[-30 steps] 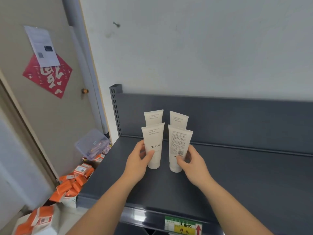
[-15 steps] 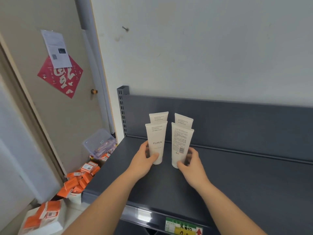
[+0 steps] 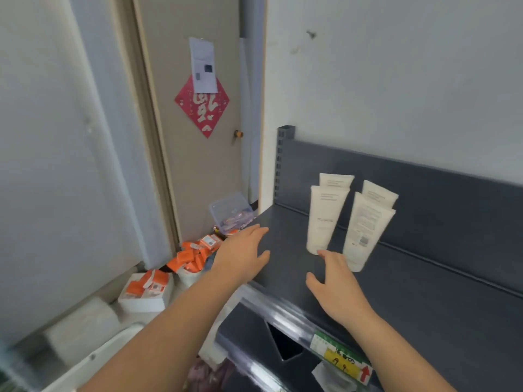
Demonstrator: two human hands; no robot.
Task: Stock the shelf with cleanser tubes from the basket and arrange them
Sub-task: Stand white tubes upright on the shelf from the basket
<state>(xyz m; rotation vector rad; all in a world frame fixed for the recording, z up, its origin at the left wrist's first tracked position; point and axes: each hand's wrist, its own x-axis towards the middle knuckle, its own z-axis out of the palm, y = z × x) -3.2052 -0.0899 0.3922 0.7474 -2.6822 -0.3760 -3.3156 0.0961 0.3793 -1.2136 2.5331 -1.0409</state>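
Cleanser tubes point(image 3: 325, 210), four of them, are standing on their caps on the dark grey shelf point(image 3: 424, 292), near its left end. They are sitting in two rows of two. The front left tube point(image 3: 324, 222) is showing its front. The front right tube point(image 3: 365, 236) is showing its back with small print and is tilting a little to the right. The two back tubes point(image 3: 336, 180) are peeking out just behind them, close to the back wall of the shelf.

Your left hand point(image 3: 240, 256) is hanging over the left front corner of the shelf, well apart from the tubes. Its fingers are straight and a bit spread, and it is holding nothing. Your right hand point(image 3: 336, 290) is reaching over the shelf just in front of the tubes. Its fingers are loose and apart, and it is holding nothing too. One fingertip point(image 3: 321, 253) is sitting right by the cap of the front left tube; I cannot tell if it is touching.

A yellow and green price tag point(image 3: 339, 356) is sticking to the front edge of the shelf. Down on the floor to the left, orange boxes point(image 3: 192, 257) are lying in a heap, with a clear plastic box point(image 3: 230, 212) behind them. A red paper diamond point(image 3: 202, 107) is hanging on the door.
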